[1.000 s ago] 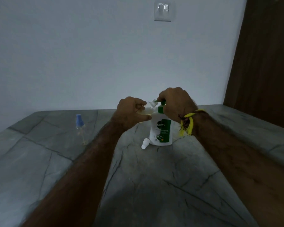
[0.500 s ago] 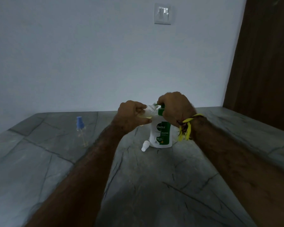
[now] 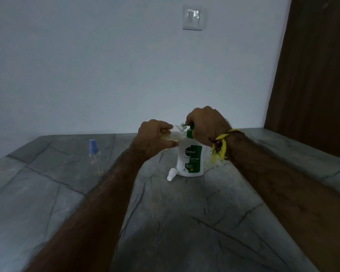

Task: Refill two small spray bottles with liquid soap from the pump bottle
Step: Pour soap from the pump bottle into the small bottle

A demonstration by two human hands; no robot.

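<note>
standing on grey stone counter (image 3: 185, 222): white pump bottle (image 3: 189, 160), label "dettol original", right hand (image 3: 206, 125) closed over pump. left hand (image 3: 155, 137) grips tilted clear spray bottle (image 3: 174, 134), yellowish liquid inside, mouth at nozzle. blue-capped spray bottle (image 3: 93, 154) far left. white cap (image 3: 171, 174) beside base.

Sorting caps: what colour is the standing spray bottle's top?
Blue cap, clearest in the head view.
</note>
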